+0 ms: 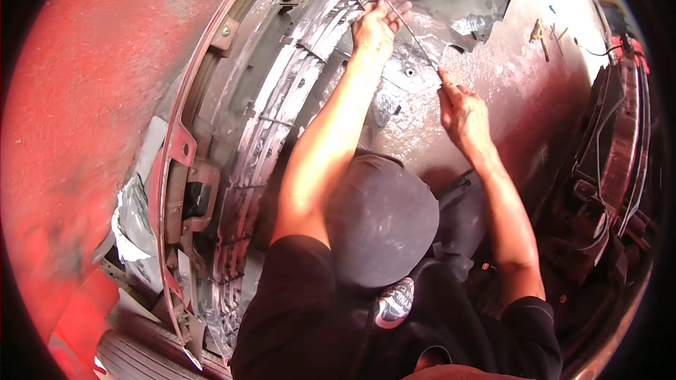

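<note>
My right hand (465, 116) is closed round the near end of a long thin rod (421, 49), which slants up and to the left. Near the rod's far end is my left hand (379, 28), palm partly turned up and fingers apart; the rod crosses by its fingertips. Both hands are over a large grey-silver curved shell with a ribbed grille (271, 88), which looks like a car bumper seen from its inner side. Exactly what the rod's tip touches cannot be made out.
A dark-clothed knee (384, 222) and a shoe (394, 302) are below my hands. Red floor (77, 98) lies left, with a tyre (141, 355) at lower left. Small loose pieces (542, 39) lie on the pale surface at upper right. Dark car parts and wires (623, 141) stand right.
</note>
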A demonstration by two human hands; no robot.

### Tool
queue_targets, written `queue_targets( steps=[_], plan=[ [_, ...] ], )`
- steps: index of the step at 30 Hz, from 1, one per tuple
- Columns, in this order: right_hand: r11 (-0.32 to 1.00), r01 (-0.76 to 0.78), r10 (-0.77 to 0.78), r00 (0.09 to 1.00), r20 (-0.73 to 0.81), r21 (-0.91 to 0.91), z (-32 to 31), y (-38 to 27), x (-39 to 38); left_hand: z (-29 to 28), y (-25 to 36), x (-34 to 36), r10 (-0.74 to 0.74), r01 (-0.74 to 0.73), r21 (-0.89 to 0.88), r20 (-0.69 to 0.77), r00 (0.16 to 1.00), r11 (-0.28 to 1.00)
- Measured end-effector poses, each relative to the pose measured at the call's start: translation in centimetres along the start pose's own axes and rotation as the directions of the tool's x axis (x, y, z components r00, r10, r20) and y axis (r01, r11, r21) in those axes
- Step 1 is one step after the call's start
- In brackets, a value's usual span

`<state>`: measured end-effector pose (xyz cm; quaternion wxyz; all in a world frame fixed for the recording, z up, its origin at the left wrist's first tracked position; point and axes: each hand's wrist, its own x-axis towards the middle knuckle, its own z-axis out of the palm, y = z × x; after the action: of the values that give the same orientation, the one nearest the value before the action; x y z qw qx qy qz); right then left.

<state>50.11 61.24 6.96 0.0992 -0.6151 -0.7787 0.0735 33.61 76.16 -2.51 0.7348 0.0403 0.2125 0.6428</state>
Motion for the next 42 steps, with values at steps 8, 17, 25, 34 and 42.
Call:
queue_targets(
  steps=[8, 17, 25, 34, 42],
  plan=[
    [0.985, -0.106, 0.088, 0.987, 0.137, 0.134, -4.1, -0.3, 0.9, -0.2, 0.2, 0.4, -0.040, 0.040, -0.032, -0.017, 0.999, 0.999],
    [0.896, 0.300, -0.217, 0.939, 0.266, -0.327, -12.2, 2.3, 6.6, 0.2, -0.9, 0.6, -0.080, 0.081, -0.058, 0.014, 0.997, 0.995],
    [0.936, 0.304, -0.235, 0.916, 0.324, -0.180, -12.7, 0.7, 7.7, -0.6, 0.2, 0.1, -0.075, 0.075, -0.088, 0.006, 0.997, 0.993],
    [0.887, 0.333, -0.248, 0.928, 0.278, -0.321, -12.3, -2.0, 8.3, -1.0, 0.7, 0.5, -0.027, 0.030, -0.094, 0.037, 0.999, 0.995],
    [0.962, 0.068, -0.040, 0.993, 0.112, -0.266, -4.7, -1.2, 2.0, -0.5, 0.3, 0.7, -0.044, 0.043, -0.077, -0.020, 0.999, 0.996]
  ],
)
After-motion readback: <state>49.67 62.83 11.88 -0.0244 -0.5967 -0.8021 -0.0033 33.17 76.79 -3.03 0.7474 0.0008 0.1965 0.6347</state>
